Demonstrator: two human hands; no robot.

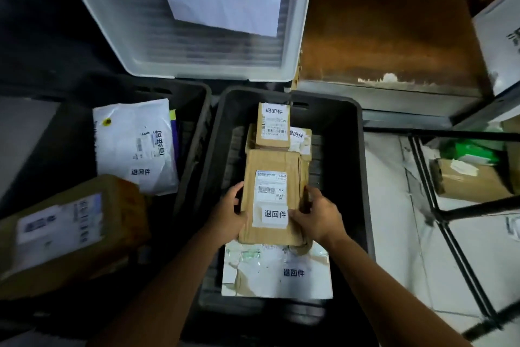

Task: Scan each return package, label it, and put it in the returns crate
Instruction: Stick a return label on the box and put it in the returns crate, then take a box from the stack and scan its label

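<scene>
— Cardboard box point(70, 231) at 8 o'clock, white mailer point(135, 146) beyond it in the left crate point(197, 87). Centre?
— Left hand point(229, 214) grips the brown package point(274, 177) at its 9 o'clock edge. Right hand point(318, 214) grips the 3 o'clock edge, thumb on the white label. Package lies inside the returns crate point(363, 177), with a small box point(273, 125) at 12 and a flat white parcel point(278, 273) at 6.

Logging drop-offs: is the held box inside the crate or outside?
Inside, not released: the cardboard box is within the crate walls, over other parcels, left hand and right hand holding its sides.
</scene>
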